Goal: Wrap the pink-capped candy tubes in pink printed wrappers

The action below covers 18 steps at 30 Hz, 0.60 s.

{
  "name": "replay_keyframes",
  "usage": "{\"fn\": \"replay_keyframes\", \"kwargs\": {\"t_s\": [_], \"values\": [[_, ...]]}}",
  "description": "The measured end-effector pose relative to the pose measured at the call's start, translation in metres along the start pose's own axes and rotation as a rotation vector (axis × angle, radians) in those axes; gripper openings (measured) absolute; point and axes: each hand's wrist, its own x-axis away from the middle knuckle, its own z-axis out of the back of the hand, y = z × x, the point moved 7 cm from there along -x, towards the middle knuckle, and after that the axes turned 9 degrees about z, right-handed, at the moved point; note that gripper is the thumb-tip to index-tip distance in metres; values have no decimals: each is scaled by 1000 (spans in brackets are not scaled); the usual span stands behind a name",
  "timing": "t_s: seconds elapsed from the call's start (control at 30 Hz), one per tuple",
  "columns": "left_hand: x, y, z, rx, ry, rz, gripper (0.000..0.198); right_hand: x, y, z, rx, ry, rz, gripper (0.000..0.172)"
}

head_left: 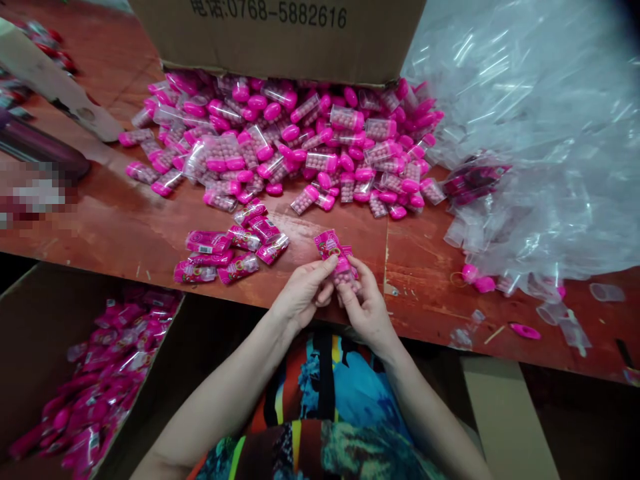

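Note:
Near the table's front edge, my left hand [303, 291] pinches a printed pink wrapper sleeve [327, 243] between thumb and fingers. My right hand [369, 310] is closed on a small clear candy tube [349, 283] filled with pale pink balls. The tube's upper part is inside or behind the sleeve; fingers hide exactly how they meet. Left of my hands lies a small group of wrapped candy tubes [239, 265]. Beyond them is a big heap of unwrapped candy tubes [320, 162] with bright pink caps.
A cardboard box [280, 47] stands behind the heap. Below the table at left, an open carton [30, 333] holds many wrapped tubes. A large clear plastic bag [540, 133] with empty tubes covers the right side. A pale bar [55, 80] crosses the upper left.

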Motion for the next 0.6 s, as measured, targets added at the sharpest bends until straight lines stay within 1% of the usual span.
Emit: {"fn": "replay_keyframes", "kwargs": {"t_s": [0.1, 0.17, 0.23, 0.33, 0.4, 0.47, 0.53, 0.6], "values": [[-3, -3, -1, 41, -26, 10, 42, 0, 1, -2, -124, 57, -68, 45], [-3, -5, -4, 28, -72, 17, 44, 0, 2, -8, -283, 26, -156, 50], [-1, -6, -6, 14, -112, 19, 43, 0, 1, -13, -421, -38, -233, 59], [3, -8, -5, -5, -142, 26, 41, 1, 2, -16, -517, -104, -291, 65], [4, -9, -4, -34, -137, 15, 41, 1, 4, -12, -448, -81, -261, 66], [5, -9, -3, -62, -119, -15, 39, 0, 2, -6, -301, -27, -175, 66], [5, -9, -3, -79, -98, -42, 37, -1, -1, -3, -193, -2, -118, 67], [5, -10, -3, -88, -78, -41, 36, -2, -1, -4, -198, -27, -152, 69]]}}
